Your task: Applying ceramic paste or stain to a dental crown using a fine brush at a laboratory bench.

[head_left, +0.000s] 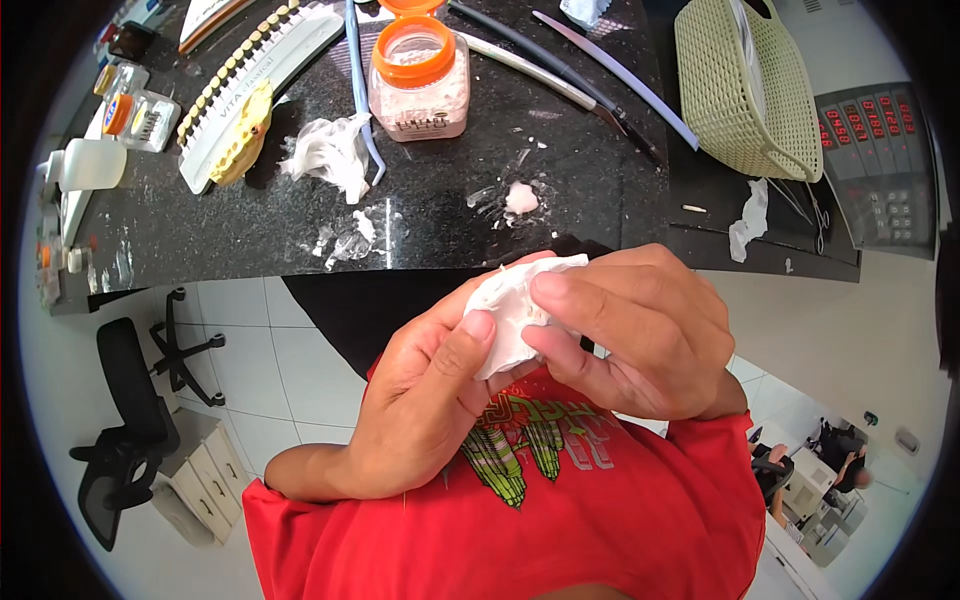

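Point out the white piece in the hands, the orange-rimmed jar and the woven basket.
White piece (513, 317), head view: bare middle of its upper face.
Orange-rimmed jar (420, 97), head view: clear front wall.
Woven basket (722, 95), head view: outer side wall.

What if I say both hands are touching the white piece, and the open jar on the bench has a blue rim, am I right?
Not quite: the jar's rim is orange, not blue, as the head view shows. The left hand and right hand do touch the white piece, and the open jar is on the bench.
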`<state>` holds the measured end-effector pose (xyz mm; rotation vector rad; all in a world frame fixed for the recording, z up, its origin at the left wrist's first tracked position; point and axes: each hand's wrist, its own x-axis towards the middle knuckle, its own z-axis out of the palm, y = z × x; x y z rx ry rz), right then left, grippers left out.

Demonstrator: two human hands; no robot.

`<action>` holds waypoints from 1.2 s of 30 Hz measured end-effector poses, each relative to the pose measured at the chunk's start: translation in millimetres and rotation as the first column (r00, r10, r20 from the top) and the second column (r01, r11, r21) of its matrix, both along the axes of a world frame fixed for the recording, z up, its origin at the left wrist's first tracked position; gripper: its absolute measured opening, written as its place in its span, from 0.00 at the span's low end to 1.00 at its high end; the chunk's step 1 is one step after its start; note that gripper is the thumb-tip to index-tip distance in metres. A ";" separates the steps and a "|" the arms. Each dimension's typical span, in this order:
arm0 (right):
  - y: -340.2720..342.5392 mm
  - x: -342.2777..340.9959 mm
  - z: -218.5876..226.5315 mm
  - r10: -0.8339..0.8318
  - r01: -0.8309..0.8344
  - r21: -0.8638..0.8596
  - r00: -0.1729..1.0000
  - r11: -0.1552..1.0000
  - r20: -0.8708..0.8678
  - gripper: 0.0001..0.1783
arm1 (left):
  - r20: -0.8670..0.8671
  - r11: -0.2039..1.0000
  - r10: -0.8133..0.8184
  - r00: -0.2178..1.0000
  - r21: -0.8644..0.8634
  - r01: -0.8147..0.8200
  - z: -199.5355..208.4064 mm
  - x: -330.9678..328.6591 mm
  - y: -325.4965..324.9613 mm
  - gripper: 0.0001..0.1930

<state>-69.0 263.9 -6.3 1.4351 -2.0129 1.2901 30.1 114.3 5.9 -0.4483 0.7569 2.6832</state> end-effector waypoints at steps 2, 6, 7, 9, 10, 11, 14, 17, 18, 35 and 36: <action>-0.4 1.1 -4.5 0.000 0.000 -0.002 1.000 1.000 -0.010 0.24 | -0.006 1.000 0.022 1.000 0.004 -0.022 -3.0 1.9 0.0 0.25; -0.3 1.9 -7.2 -0.005 0.007 0.048 0.999 0.999 -0.047 0.24 | 0.032 0.996 0.063 0.998 -0.061 -0.061 0.3 2.2 2.8 0.28; 0.5 1.4 -7.4 -0.009 0.012 0.054 0.998 0.998 -0.056 0.24 | 0.024 0.997 0.058 0.998 -0.055 -0.057 -0.9 2.3 3.1 0.28; 1.5 1.8 -6.9 -0.010 0.015 0.113 0.999 0.994 -0.048 0.24 | 0.019 0.997 0.069 0.997 0.028 -0.069 -4.6 4.9 0.8 0.25; 3.1 0.9 -4.6 -0.015 0.022 0.120 0.998 0.993 -0.058 0.24 | 0.010 0.997 0.063 0.998 0.036 -0.063 -5.1 5.6 -1.1 0.25; 4.7 0.0 -1.3 -0.025 0.027 0.118 0.999 0.993 -0.021 0.23 | 0.011 0.998 0.056 0.998 0.024 -0.056 -5.6 6.3 -3.1 0.25; 12.0 -9.1 21.5 -0.123 0.118 0.091 0.991 0.989 0.046 0.18 | 0.020 0.998 0.060 0.998 -0.012 -0.059 -2.6 4.3 -5.0 0.26; 16.3 -40.8 29.9 -0.281 0.275 0.151 0.960 0.950 0.019 0.17 | -0.002 0.992 0.079 0.997 -0.102 -0.079 2.0 0.8 -6.9 0.29; 13.8 -51.5 33.8 -0.291 0.290 0.270 0.956 0.918 -0.034 0.14 | -0.009 0.992 0.076 0.997 -0.101 -0.077 2.5 0.9 -7.9 0.29; -15.1 -85.2 49.7 -0.244 0.115 0.641 0.963 0.759 0.116 0.15 | -0.048 0.995 0.101 0.994 -0.009 -0.101 -2.6 5.5 -28.9 0.27; -14.8 -88.7 51.3 -0.239 0.124 0.630 0.966 0.766 0.100 0.15 | -0.055 0.996 0.092 0.994 -0.004 -0.092 -3.2 3.8 -29.5 0.27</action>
